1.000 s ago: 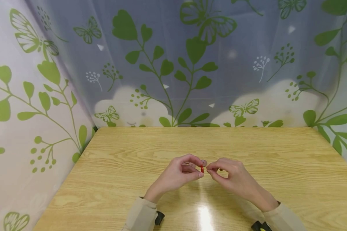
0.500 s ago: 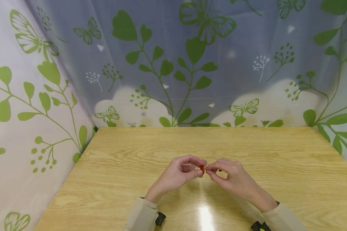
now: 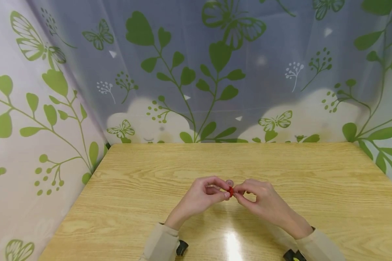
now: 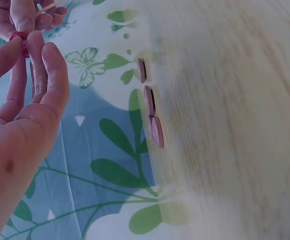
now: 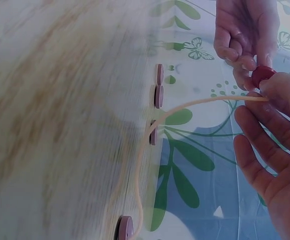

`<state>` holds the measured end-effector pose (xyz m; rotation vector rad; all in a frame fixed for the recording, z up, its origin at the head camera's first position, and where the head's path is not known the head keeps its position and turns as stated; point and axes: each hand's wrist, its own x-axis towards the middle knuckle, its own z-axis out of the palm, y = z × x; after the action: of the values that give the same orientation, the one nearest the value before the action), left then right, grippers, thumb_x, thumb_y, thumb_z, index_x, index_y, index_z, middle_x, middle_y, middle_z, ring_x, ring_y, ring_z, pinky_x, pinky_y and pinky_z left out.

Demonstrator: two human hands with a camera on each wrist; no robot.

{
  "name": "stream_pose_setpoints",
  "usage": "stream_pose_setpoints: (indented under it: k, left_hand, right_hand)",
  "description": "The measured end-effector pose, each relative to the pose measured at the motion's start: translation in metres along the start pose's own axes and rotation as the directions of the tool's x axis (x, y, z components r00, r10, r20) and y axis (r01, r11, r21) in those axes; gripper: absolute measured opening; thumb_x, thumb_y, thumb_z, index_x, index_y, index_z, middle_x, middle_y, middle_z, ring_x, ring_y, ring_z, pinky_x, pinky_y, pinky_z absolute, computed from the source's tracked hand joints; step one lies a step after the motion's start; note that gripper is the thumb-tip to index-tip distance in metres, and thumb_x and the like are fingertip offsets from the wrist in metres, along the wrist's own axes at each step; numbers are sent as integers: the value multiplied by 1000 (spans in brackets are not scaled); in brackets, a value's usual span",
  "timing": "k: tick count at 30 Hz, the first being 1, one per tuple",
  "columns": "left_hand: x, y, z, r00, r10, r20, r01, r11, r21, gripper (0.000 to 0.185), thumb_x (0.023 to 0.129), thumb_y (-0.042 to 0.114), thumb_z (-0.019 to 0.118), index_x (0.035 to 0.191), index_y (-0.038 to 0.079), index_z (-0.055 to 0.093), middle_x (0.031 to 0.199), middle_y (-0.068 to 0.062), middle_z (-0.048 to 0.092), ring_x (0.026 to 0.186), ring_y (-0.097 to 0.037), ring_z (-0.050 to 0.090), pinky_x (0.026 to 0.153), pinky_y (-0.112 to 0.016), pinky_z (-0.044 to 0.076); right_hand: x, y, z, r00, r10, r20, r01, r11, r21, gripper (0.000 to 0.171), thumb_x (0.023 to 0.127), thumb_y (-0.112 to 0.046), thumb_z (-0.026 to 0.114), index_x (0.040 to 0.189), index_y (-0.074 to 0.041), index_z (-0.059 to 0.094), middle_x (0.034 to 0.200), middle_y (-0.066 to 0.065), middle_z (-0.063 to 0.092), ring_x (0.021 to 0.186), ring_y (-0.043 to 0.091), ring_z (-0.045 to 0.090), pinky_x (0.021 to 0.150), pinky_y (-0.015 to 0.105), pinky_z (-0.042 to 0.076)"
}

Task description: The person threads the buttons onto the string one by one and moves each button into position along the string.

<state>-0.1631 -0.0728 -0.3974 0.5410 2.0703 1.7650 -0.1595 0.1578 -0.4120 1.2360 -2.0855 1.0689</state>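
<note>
A red button (image 3: 231,191) is pinched between the thumb and fingertips of my left hand (image 3: 204,194), raised above the table. My right hand (image 3: 262,197) meets it from the right, thumb and forefinger pinching the end of a pale orange cord (image 5: 204,101). In the right wrist view the cord curves from those fingertips down towards the table, and its tip is hidden by the fingers at the red button (image 5: 262,75). The left wrist view shows the red button (image 4: 24,46) between both hands' fingertips.
Several mauve buttons (image 4: 157,132) lie on the wooden table (image 3: 143,217) just beyond the hands. One mauve button (image 5: 126,227) sits apart, beside the cord. A leaf-and-butterfly patterned curtain (image 3: 183,72) hangs behind the table.
The red button has turned in my left fingers and shifted slightly right. My right fingertips and the button have come together, closing the small gap between them.
</note>
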Motion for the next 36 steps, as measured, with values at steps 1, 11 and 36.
stream_pose_setpoints:
  k: [1, 11, 36]
  left_hand:
    - [0, 0, 0, 1000, 1, 0, -1, 1000, 6, 14, 96, 14, 71, 109, 9, 72, 113, -7, 75, 95, -14, 75, 87, -28, 59]
    - [0, -1, 1, 1000, 6, -20, -5, 998, 55, 12, 97, 19, 71, 106, 12, 74, 111, -6, 75, 97, -24, 76, 87, -31, 59]
    - [2, -4, 3, 995, 71, -72, -55, 978, 203, 7, 98, 18, 66, 102, 16, 71, 104, -11, 74, 84, -10, 67, 75, -24, 54]
  right_hand:
    - [0, 0, 0, 1000, 2, 0, -2, 1000, 0, 37, 76, 16, 77, 101, -11, 74, 87, 1, 75, 76, 6, 67, 71, 10, 53]
    - [0, 0, -1, 1000, 3, -3, -3, 1000, -14, 36, 76, 15, 77, 100, -11, 75, 86, -1, 75, 76, 5, 67, 70, 10, 52]
    - [-2, -1, -1, 999, 40, -17, -41, 999, -29, 36, 79, 2, 83, 112, -11, 75, 90, -1, 76, 79, 8, 67, 67, 10, 48]
